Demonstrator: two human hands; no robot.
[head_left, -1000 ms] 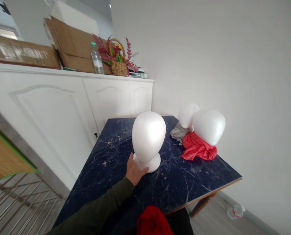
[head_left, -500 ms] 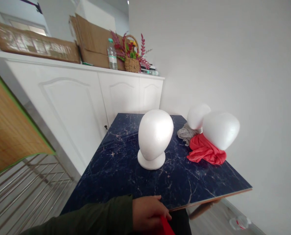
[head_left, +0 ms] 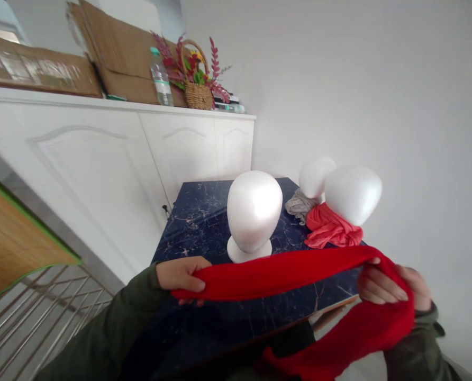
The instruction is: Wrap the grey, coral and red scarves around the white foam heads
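Red cloth (head_left: 283, 272) is drawn out into a band just in front of the white head form (head_left: 254, 211), running across its base in view; whether it touches the base I cannot tell. At the front left of the head form, the left hand (head_left: 182, 278) has its grip closed around one end, thumb above and fingers underneath. At the head form's front right, the right hand (head_left: 379, 286) also has its grip closed on the cloth, which turns there and drops, the rest of its length trailing below. The white head form stands upright on its round base on the dark blue, marbled table (head_left: 204, 211). Right of it lies a crumpled coral cloth (head_left: 333, 227), with a tilted white head (head_left: 354, 193) resting on it; a grey cloth (head_left: 299, 205) and another white head (head_left: 314, 174) are just past these. Well to the head form's left is an orange mat (head_left: 17, 238) edged in green. Beyond it, a white cabinet (head_left: 89, 174) carries a cardboard box (head_left: 120, 53), a plastic bottle (head_left: 161, 79) and a wicker basket (head_left: 198, 96) of flowers.
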